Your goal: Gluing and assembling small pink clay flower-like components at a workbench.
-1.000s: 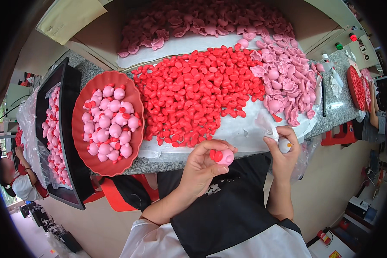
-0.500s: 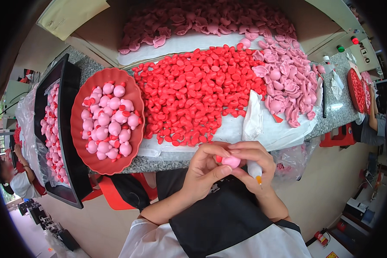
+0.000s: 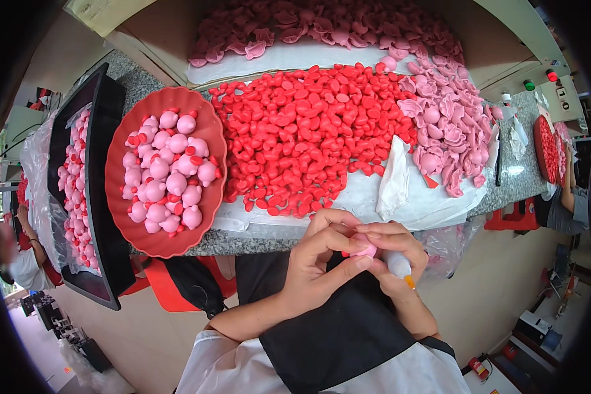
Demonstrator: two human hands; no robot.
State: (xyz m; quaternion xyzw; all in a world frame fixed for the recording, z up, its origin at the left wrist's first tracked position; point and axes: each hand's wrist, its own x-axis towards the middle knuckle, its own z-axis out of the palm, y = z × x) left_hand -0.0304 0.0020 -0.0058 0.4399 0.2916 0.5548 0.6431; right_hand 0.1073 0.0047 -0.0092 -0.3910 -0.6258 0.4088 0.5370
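Just past the table's near edge, my left hand (image 3: 322, 262) and my right hand (image 3: 400, 249) are closed together around a small rounded pink piece (image 3: 365, 250). A bit of red (image 3: 345, 254) shows at its left side, against my left fingers. Most of the piece is hidden by fingertips. My right hand also keeps a white squeeze bottle (image 3: 398, 264) with an orange, needle-like tip tucked in its palm, pointing down and to the right. Beyond my hands spreads a pile of loose red pieces (image 3: 302, 131), with pink curved shell pieces (image 3: 443, 118) heaped to its right.
Left on the table is a scalloped red bowl (image 3: 121, 220) of pink-and-red pieces, beside a black tray (image 3: 105, 217) of similar ones. A crumpled white tissue (image 3: 393, 180) lies on white sheeting (image 3: 440, 200). More pink shells (image 3: 322, 29) fill a recess behind. Other people sit at both sides.
The view has shifted slightly. My fingers have closed further over the pink piece, and less of the red part shows. The bottle is still in my right hand.
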